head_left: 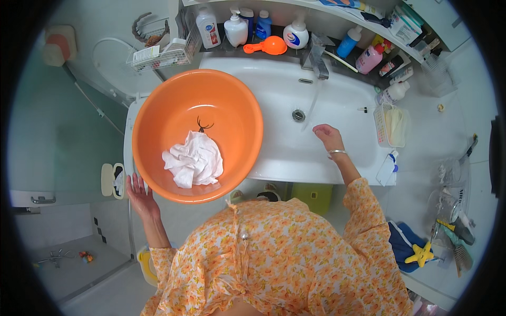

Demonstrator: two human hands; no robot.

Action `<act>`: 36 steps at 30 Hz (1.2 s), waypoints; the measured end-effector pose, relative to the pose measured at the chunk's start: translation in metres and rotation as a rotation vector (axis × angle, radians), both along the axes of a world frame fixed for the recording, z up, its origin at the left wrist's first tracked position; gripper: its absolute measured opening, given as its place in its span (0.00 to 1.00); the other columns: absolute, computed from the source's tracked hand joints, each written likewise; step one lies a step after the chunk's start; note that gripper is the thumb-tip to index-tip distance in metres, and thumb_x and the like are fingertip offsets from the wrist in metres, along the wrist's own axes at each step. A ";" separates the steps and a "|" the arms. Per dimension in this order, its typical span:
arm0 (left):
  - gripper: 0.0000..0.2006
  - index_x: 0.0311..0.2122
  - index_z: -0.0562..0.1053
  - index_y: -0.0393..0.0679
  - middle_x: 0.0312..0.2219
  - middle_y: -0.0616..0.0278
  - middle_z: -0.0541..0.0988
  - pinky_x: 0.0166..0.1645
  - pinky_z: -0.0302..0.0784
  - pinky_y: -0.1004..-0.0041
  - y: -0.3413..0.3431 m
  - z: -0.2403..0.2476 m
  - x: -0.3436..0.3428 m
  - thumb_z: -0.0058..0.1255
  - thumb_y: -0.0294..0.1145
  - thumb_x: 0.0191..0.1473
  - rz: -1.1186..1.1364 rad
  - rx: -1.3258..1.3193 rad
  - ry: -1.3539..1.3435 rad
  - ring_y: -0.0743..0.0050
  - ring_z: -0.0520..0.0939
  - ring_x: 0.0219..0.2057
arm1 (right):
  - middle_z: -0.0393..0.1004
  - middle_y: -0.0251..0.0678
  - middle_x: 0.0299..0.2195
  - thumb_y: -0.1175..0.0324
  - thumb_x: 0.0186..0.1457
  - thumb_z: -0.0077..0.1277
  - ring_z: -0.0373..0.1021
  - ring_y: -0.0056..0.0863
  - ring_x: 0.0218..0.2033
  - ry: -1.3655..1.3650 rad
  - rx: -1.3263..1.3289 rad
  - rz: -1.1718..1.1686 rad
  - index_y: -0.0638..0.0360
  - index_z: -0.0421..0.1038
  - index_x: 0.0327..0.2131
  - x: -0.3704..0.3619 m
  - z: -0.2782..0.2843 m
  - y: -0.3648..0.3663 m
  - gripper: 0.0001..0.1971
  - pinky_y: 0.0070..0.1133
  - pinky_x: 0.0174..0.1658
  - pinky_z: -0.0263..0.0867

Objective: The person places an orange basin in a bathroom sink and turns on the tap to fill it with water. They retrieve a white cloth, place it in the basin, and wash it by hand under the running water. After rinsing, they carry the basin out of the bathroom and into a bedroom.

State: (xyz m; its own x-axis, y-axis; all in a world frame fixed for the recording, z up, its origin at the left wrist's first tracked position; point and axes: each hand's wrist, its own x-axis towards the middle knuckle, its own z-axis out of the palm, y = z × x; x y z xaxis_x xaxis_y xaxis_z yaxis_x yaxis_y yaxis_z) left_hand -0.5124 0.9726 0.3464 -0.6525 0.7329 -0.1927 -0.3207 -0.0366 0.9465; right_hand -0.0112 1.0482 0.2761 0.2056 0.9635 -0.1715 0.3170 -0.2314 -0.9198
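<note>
A big orange basin (142, 121) rests at the left, overlapping the white sink (274, 163). In its bottom lies a crumpled white cloth (195, 160), and a dark branching mark (203, 125) shows just beyond the cloth. My left hand (140, 199) is open beside the basin's near left wall, fingers extended; whether it touches the wall I cannot tell. Over the sink, my right hand (329, 137) has its fingers curled together, with nothing visible in them. A bangle circles that wrist. Just left of its fingertips, a thin stream of water (315, 102) falls from the faucet (318, 63).
Along the back ledge stand several bottles (235, 30), an orange scoop (267, 46) and a toothbrush (341, 61). A white basket (388, 126) sits at the sink's right end. Left of the bottles is a wire rack (163, 55). A green bin (312, 197) is below the sink.
</note>
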 end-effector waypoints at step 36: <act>0.24 0.48 0.56 0.50 0.48 0.66 0.58 0.51 0.47 0.66 -0.042 -0.018 -0.008 0.32 0.51 0.47 0.131 -0.081 -0.057 0.75 0.58 0.47 | 0.66 0.26 0.17 0.61 0.46 0.46 0.64 0.18 0.18 0.318 -0.032 -0.338 0.53 0.64 0.20 0.054 0.111 0.223 0.09 0.17 0.22 0.63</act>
